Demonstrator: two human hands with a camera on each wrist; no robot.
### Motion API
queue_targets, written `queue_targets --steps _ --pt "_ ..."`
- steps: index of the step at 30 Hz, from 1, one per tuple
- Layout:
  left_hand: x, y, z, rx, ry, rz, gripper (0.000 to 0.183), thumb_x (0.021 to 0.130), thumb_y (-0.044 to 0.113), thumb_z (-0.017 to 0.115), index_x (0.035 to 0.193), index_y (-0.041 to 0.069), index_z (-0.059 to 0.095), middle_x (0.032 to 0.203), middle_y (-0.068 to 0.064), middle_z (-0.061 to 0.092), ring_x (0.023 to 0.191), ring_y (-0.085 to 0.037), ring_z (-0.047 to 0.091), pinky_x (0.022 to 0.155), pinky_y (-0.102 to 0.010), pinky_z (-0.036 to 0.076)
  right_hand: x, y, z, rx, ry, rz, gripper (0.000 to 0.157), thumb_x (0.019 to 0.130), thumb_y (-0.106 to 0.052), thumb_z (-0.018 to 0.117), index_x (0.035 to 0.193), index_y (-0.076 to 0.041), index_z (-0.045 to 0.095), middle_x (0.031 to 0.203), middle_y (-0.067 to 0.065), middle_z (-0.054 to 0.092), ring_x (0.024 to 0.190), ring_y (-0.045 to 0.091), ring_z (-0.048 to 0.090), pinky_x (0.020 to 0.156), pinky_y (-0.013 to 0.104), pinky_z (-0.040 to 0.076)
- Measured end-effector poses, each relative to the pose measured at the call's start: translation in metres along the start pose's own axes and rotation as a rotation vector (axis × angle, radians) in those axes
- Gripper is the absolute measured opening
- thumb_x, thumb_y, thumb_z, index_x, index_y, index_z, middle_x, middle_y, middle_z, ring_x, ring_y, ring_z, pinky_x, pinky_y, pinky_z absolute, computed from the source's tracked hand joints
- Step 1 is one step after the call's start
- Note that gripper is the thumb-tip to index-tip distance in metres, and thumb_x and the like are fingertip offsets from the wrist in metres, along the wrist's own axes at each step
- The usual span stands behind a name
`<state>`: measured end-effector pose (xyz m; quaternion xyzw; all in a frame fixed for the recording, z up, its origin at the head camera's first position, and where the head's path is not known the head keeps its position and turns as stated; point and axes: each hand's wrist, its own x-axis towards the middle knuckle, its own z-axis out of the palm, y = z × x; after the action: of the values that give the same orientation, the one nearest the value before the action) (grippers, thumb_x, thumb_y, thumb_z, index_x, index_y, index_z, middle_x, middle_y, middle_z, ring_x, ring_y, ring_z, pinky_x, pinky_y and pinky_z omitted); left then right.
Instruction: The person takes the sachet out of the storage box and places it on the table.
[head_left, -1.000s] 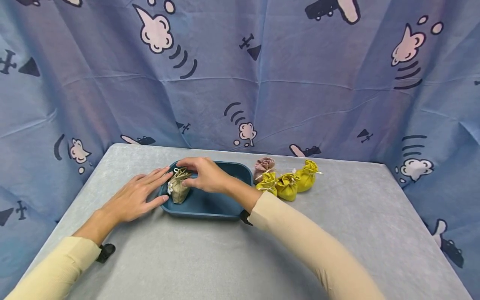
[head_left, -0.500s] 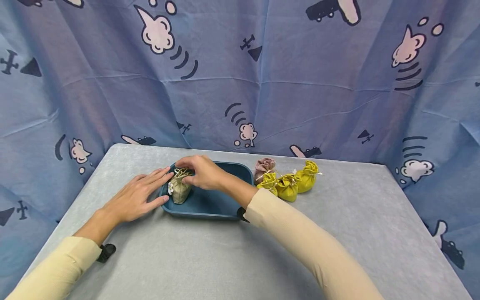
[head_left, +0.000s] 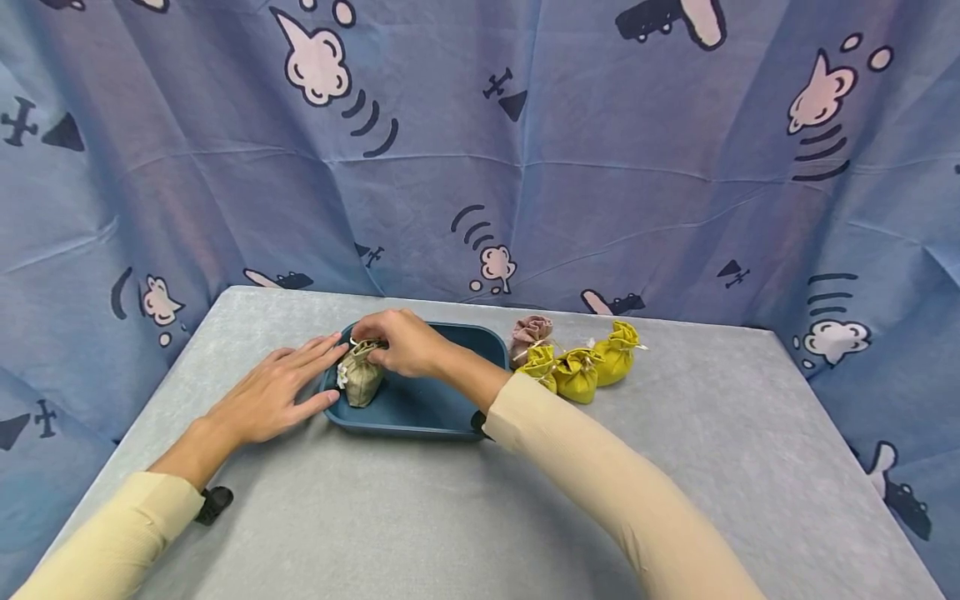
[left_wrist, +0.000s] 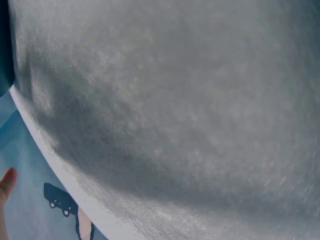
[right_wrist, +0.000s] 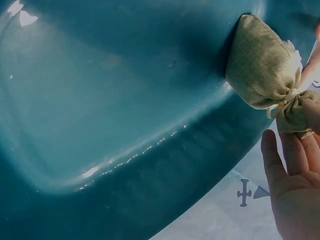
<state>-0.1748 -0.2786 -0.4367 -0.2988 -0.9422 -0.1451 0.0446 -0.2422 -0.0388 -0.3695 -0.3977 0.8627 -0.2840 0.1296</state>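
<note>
A beige drawstring pouch (head_left: 362, 386) with small white flowers stands inside the left end of a blue tray (head_left: 420, 432). My right hand (head_left: 405, 343) reaches over the tray and pinches the pouch's gathered top between thumb and fingers. In the right wrist view, that hand (right_wrist: 295, 192) holds the fabric just past the tie of the pouch (right_wrist: 260, 62). My left hand (head_left: 270, 396), fingers extended, rests against the tray's left rim beside the pouch. Only a digit of the left hand (left_wrist: 7, 185) shows at the edge of the left wrist view.
Right of the tray sits a cluster of pouches: a dusty pink one (head_left: 530, 333) at the back and yellow ones (head_left: 576, 379) in front and to the right. A patterned blue curtain (head_left: 480, 167) hangs behind the grey table (head_left: 390, 517).
My right hand has shifted slightly at the pouch's top, and the fabric there now looks more bunched. My left hand and the other pouches stay in place.
</note>
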Motion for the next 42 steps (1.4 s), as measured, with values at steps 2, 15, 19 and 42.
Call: queue_targets --steps 2,15,19,42 --pt "0.000 0.000 0.000 -0.002 0.001 0.001 0.065 0.101 0.045 0.054 0.157 0.017 0.034 0.163 -0.006 0.028 0.144 -0.034 0.033 0.107 -0.059 0.030 0.000 0.000 -0.001 -0.010 -0.003 0.004 0.030 0.093 -0.003 0.068 0.123 -0.006 0.069 0.121 0.005 0.071 0.114 0.014 0.064 0.095 0.024 0.048" --pt "0.000 0.003 0.000 -0.005 0.005 0.002 0.065 0.101 0.044 0.055 0.157 0.017 0.035 0.162 -0.007 0.029 0.144 -0.035 0.034 0.107 -0.059 0.031 -0.007 0.002 -0.007 -0.017 0.019 -0.002 0.025 0.093 0.001 0.067 0.117 -0.004 0.072 0.112 0.006 0.074 0.105 0.014 0.068 0.089 0.024 0.051" --pt "-0.001 0.004 0.001 -0.003 0.008 0.001 0.065 0.101 0.045 0.054 0.155 0.014 0.037 0.162 -0.007 0.030 0.143 -0.035 0.035 0.107 -0.058 0.031 -0.011 0.002 -0.011 -0.014 0.033 -0.020 0.025 0.093 0.003 0.066 0.116 -0.002 0.072 0.111 0.007 0.074 0.105 0.015 0.069 0.088 0.024 0.052" --pt "0.001 0.005 -0.001 -0.010 0.009 -0.003 0.066 0.101 0.044 0.054 0.156 0.013 0.036 0.162 -0.008 0.029 0.144 -0.037 0.034 0.108 -0.059 0.030 -0.056 0.005 -0.055 0.031 0.168 -0.125 0.024 0.090 0.005 0.068 0.113 0.001 0.072 0.106 0.009 0.075 0.100 0.015 0.071 0.083 0.022 0.053"
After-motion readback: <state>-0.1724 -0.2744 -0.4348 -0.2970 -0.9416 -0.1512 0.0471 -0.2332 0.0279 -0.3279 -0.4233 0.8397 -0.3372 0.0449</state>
